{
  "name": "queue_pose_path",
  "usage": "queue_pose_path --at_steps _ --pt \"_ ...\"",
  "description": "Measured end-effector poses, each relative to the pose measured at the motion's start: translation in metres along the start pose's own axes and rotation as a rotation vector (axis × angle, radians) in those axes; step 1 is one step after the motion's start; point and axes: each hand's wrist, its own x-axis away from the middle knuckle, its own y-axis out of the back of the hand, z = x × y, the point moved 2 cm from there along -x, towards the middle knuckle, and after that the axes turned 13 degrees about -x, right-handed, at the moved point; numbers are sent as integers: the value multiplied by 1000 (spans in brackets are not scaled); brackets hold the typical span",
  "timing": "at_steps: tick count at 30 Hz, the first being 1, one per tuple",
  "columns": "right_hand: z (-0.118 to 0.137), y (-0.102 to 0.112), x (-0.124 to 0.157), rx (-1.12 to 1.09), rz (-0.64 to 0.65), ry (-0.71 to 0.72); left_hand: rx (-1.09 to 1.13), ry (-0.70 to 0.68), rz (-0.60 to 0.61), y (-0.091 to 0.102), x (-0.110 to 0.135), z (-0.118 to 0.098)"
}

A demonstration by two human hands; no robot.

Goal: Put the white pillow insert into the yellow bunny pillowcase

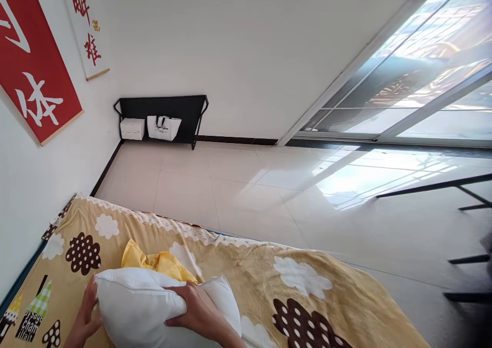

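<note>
A plain white pillow (pixel 134 307) lies on a tan blanket (pixel 246 271) printed with brown and white trees and clouds. My right hand (pixel 194 307) grips the pillow's top, fingers pressed into the stuffing. My left hand (pixel 86 314) holds the pillow's left end, fingers curled against it. A crumpled yellow cloth (pixel 157 262) lies on the blanket just behind the pillow, touching it.
Beyond the blanket's lace edge is a pale tiled floor (pixel 238 184). A black bench rack (pixel 161 115) with a white box and a white tote bag stands against the far wall. Red and white banners hang at left. Glass sliding doors (pixel 415 81) and a black frame (pixel 461 235) are at right.
</note>
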Motion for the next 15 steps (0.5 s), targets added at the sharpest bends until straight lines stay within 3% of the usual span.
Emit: queue_pose_path --at_steps 3,7,9,11,14,15 --pt "5 -8 -11 28 -20 43 -7 -133 92 0 -29 -34" --pt "0 -29 -18 126 -51 80 -190 -80 97 -28 -45 -63" --pt "-11 -41 -14 170 -56 82 -175 -59 144 -32 -38 -62" --pt "-23 -54 -4 225 -98 143 -93 -53 297 -21 -27 -53" --pt "-31 -75 15 452 -269 405 107 -38 605 4 -24 -38" --pt "-30 -83 20 519 -345 515 146 -10 648 9 -29 -32"
